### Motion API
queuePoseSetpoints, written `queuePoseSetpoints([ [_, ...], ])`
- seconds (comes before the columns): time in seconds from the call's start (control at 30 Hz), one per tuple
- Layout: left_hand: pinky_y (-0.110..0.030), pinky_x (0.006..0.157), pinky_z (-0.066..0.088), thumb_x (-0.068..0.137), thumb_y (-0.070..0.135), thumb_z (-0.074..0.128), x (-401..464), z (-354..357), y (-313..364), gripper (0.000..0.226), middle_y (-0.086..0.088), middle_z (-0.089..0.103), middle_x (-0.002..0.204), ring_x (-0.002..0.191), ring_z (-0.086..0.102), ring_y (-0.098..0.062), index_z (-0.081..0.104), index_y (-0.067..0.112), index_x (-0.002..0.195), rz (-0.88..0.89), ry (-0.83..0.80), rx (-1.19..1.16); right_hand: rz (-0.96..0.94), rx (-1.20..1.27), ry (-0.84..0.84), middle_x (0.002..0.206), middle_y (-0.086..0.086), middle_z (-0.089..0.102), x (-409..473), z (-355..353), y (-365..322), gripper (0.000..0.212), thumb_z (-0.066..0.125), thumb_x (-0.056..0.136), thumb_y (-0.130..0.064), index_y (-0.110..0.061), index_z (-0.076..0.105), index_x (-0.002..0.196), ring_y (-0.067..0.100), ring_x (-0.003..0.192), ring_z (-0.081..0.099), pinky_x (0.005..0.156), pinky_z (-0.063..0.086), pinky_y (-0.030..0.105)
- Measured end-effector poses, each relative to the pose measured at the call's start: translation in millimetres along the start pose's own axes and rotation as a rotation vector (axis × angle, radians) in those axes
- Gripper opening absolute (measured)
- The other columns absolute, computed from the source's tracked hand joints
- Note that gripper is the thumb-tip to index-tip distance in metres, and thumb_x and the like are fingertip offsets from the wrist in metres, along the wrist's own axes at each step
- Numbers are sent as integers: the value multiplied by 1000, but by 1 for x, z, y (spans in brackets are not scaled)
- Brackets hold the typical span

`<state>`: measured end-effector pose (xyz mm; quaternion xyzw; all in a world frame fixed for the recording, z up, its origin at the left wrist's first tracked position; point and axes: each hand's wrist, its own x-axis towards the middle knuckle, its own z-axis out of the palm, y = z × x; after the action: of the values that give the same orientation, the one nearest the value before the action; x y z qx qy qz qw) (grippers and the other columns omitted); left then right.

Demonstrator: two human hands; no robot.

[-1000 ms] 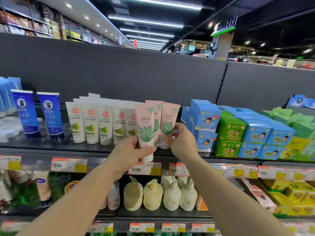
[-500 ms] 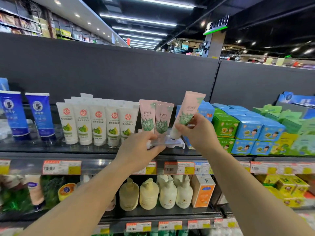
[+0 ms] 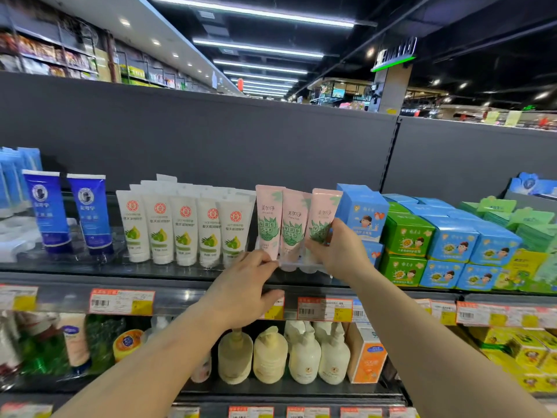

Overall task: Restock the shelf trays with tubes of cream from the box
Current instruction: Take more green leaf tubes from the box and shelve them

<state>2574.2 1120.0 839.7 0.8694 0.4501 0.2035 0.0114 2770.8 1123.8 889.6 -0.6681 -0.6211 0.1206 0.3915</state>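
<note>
Seating pink cream tubes in a clear plastic shelf tray.
Right hand [image 3: 340,251] gripping the third pink green-leaf tube [image 3: 322,220] upright; left hand [image 3: 241,292] pinching the clear tray's front edge [image 3: 297,264], two matching pink tubes [image 3: 281,221] standing just above.

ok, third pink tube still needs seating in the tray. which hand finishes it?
Right. The right hand already grips the third pink tube, upright beside the other two. The left hand pinches the clear tray at its front edge, likely steadying it, so it should stay there.
</note>
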Motion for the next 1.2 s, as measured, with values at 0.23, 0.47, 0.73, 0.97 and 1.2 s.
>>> queuePoseSetpoints([
  [0.23, -27, 110, 29, 91, 54, 51, 0, 3, 0, 68, 7, 36, 137, 129, 31, -14, 35, 21, 147, -11, 16, 4, 11, -113, -44, 116, 7, 62, -2, 6, -3, 40, 63, 90, -35, -10, 48, 118, 26, 103, 57, 70, 38, 30],
  [0.47, -27, 110, 29, 90, 56, 51, 0, -1, 8, 69, 6, 37, 139, 131, 30, -13, 37, 20, 147, -63, 9, -3, -22, 47, 10, 102, -1, 65, -10, 8, 7, 36, 67, 87, -33, -17, 55, 116, 12, 80, 53, 54, 36, 19],
  [0.73, -34, 113, 28, 90, 54, 53, -1, -19, 16, 64, 0, 40, 145, 136, 32, -17, 42, 21, 144, -131, 26, 20, -36, 86, 47, 96, -6, 62, -19, 5, 9, 30, 64, 89, -32, -17, 57, 114, 10, 84, 51, 54, 32, 14],
  [0.97, -34, 108, 31, 93, 50, 51, -31, -49, 17, 58, 0, 47, 137, 129, 37, -18, 44, 20, 142, -102, 19, -21, -5, 10, 87, 95, 0, 61, -50, 7, -10, 29, 54, 94, -42, -15, 55, 105, 14, 77, 49, 53, 33, 22],
  [1.2, -47, 120, 8, 95, 62, 32, -121, -91, -36, 73, -1, 10, 162, 148, 7, -24, 13, 23, 154, -158, -210, 177, 118, -369, 21, 141, 9, 46, -122, 52, -67, 65, 46, 87, -60, -16, 44, 136, 33, 127, 44, 100, 41, 46],
])
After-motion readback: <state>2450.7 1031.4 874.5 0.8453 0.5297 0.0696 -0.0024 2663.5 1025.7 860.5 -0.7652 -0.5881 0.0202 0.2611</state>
